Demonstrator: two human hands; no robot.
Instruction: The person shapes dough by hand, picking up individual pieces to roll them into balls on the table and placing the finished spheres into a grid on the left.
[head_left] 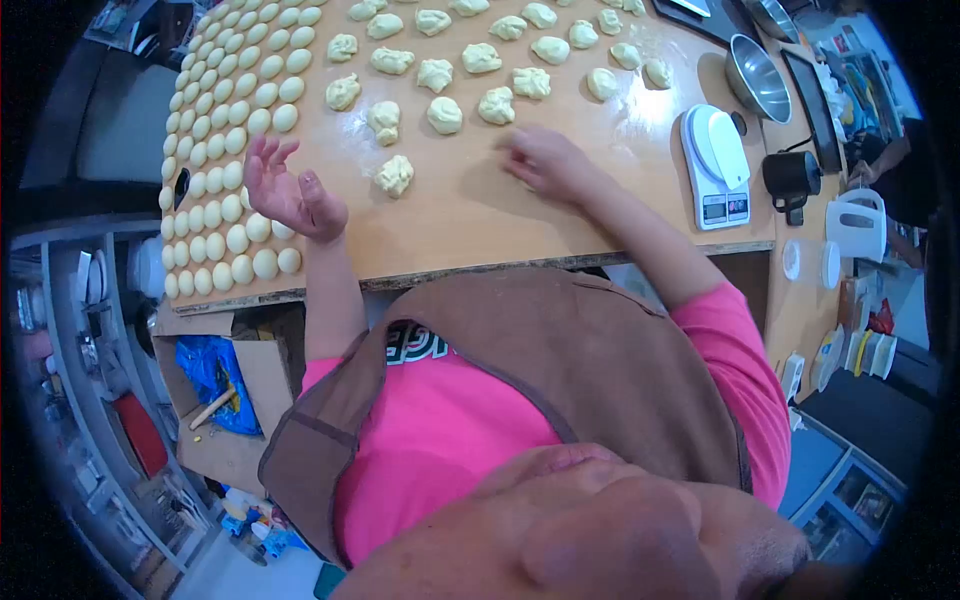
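My left hand [296, 195] is held palm up over the left part of the table, fingers apart and nothing in it. Beneath and beside it are rows of smooth round dough balls [239, 238]. My right hand [545, 165] hangs low over the tabletop, its fingers bent loosely downward and slightly blurred, with no dough showing in them. Just beyond its fingertips lies a rough dough piece [496, 105]. Between my hands, another lumpy dough piece [394, 176] sits closest to the front edge. Several more rough pieces [435, 75] are spread across the wooden table [450, 232].
A white kitchen scale [716, 165] stands at the right, near a black mug [791, 184] and a steel bowl [758, 80]. Below the table's left corner is a cardboard box [265, 385] with a blue bag [212, 375]. Another person's arm [885, 160] shows at far right.
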